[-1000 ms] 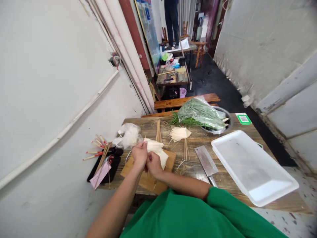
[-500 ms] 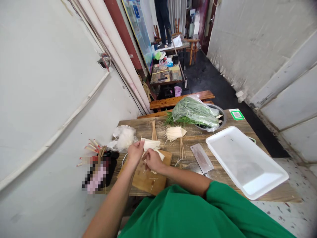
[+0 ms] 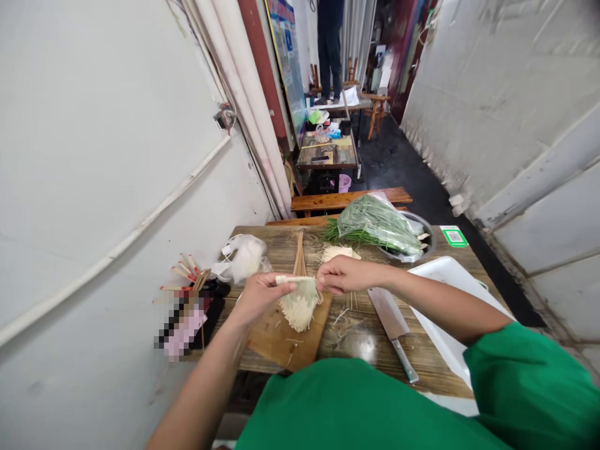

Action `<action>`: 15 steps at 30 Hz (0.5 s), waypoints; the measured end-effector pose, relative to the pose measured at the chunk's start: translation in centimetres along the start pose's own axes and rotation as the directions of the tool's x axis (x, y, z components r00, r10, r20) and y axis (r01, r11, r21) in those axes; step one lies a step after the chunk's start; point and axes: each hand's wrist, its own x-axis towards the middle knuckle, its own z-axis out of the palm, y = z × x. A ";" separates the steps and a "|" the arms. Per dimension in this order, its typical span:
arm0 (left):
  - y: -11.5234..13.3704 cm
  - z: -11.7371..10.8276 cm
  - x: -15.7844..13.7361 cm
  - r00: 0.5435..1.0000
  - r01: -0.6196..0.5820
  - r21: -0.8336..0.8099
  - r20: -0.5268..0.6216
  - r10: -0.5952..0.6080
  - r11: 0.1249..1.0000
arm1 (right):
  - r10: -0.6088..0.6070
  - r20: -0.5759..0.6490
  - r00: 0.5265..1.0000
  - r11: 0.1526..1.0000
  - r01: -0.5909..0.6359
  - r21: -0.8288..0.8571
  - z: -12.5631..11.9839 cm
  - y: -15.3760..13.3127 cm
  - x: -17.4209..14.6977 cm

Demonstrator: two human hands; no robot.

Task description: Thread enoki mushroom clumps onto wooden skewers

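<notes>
My left hand is closed on the left end of a pale rolled sheet, thumb in front and fingers behind. Closed in a pinch, my right hand is at the roll's right end, where thin pale strands show; what lies between its fingertips is too small to make out. Just below the roll, a fanned bunch of enoki mushrooms hangs over or rests on the wooden cutting board; I cannot tell which. Behind it lie thin wooden skewers. Another pale bundle is partly hidden behind my right hand.
A cleaver lies right of the board, beside a white tray partly covered by my right arm. Bagged green vegetables rest on a metal bowl at the back. A plastic bag and a skewer holder are at left.
My right hand has moved up and to the right, to the end of the roll. The pale sheet is now a narrow horizontal roll, and the fanned enoki show below it. The view has shifted.
</notes>
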 end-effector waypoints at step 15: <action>2.6 0.4 -3.6 0.978 -0.184 -0.098 -0.117 0.172 0.978 | -0.219 -0.247 0.944 0.924 0.119 -0.364 1.9 -5.1 0.6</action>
